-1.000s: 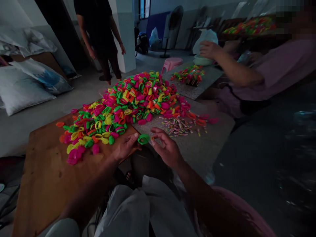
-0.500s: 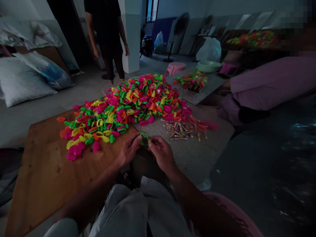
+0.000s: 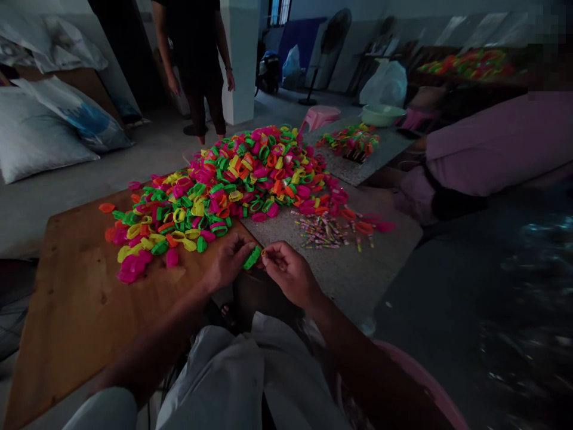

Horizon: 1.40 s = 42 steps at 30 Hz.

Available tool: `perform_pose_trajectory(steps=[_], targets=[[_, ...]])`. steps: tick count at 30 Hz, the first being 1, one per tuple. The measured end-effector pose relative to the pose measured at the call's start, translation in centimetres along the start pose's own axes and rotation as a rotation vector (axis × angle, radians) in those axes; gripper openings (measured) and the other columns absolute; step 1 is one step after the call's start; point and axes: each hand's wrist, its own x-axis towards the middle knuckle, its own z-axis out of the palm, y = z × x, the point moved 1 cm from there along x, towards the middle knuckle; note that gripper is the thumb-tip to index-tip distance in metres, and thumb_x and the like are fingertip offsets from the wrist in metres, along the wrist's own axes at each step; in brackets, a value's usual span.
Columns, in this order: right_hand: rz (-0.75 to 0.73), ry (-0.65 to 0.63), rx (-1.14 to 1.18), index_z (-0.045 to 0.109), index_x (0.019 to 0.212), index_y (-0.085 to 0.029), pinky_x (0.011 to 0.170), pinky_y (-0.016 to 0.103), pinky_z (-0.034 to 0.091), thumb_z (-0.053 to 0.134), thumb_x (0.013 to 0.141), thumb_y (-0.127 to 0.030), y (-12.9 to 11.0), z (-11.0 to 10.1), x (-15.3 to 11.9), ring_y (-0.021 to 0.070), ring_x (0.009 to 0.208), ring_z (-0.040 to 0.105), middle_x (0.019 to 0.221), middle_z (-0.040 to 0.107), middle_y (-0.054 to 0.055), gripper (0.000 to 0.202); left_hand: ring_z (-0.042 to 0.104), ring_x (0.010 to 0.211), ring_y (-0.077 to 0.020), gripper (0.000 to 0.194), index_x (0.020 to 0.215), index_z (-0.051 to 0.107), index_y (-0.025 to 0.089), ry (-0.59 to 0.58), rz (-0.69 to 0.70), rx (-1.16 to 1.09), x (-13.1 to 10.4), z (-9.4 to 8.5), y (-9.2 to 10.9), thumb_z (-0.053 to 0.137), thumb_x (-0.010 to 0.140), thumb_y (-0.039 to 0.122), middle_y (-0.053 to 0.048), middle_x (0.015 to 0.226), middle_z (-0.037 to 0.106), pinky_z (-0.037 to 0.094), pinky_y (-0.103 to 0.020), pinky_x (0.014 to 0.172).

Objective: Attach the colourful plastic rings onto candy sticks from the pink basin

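Both hands, left hand (image 3: 228,263) and right hand (image 3: 286,272), pinched 1 green ring (image 3: 252,258) over the table edge (image 3: 250,239), where a slackened pinch could probably drop it between the knees.

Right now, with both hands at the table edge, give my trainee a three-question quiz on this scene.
1. True or false: the left hand and right hand meet at one green ring.
2. The pile of rings holds which colours? A) pink, green, yellow, orange B) black and white C) only blue
3. What lies on the grey slab just beyond the right hand?

Key: 1. True. 2. A. 3. A scatter of small thin multicoloured pieces; too small to identify.
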Motion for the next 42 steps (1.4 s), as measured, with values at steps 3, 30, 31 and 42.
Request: perform_pose_trajectory(steps=[3, 30, 31, 42], targets=[[-0.045, 0.052, -0.075, 0.065, 0.104, -0.023, 0.078, 0.029, 0.060, 0.068, 0.096, -0.040, -0.1, -0.1, 0.1, 0.0179, 0.085, 0.075, 0.095, 0.075, 0.003, 0.019, 0.058, 0.068, -0.0127, 0.047, 0.093, 0.062, 0.018, -0.071, -0.050, -0.088, -0.3, 0.1, 0.1, 0.068, 0.092, 0.065, 0.000, 0.080, 0.062, 0.051, -0.022, 0.057], [-0.045, -0.035, -0.152, 0.079, 0.108, -0.021, 0.077, 0.029, 0.059, 0.068, 0.096, -0.041, -2.0, -0.6, 0.7, 0.0194, 0.088, 0.074, 0.092, 0.078, 0.004, 0.026, 0.055, 0.075, -0.0113, 0.018, 0.100, 0.066, 0.018, -0.355, 0.149, 0.235, -0.7, -1.9, 2.0, 0.066, 0.095, 0.035, 0.000, 0.086, 0.062, 0.045, -0.022, 0.067], [-0.050, -0.039, -0.160, 0.079, 0.108, -0.022, 0.078, 0.029, 0.059, 0.068, 0.096, -0.041, -1.9, -0.6, 0.8, 0.0196, 0.088, 0.074, 0.092, 0.079, 0.004, 0.025, 0.056, 0.076, -0.0118, 0.019, 0.101, 0.067, 0.018, -0.367, 0.160, 0.256, -0.6, -1.9, 1.9, 0.065, 0.095, 0.036, -0.001, 0.087, 0.064, 0.045, -0.023, 0.068], [-0.357, -0.083, -0.440, 0.078, 0.111, -0.026, 0.089, 0.033, 0.057, 0.062, 0.098, -0.021, -1.8, -1.0, 0.7, 0.0195, 0.097, 0.073, 0.104, 0.078, 0.006, 0.021, 0.056, 0.073, -0.0119, 0.017, 0.092, 0.067, 0.018, -0.409, 0.191, 0.320, -0.2, -2.2, 2.4, 0.066, 0.094, 0.035, 0.000, 0.080, 0.063, 0.044, -0.023, 0.070]])
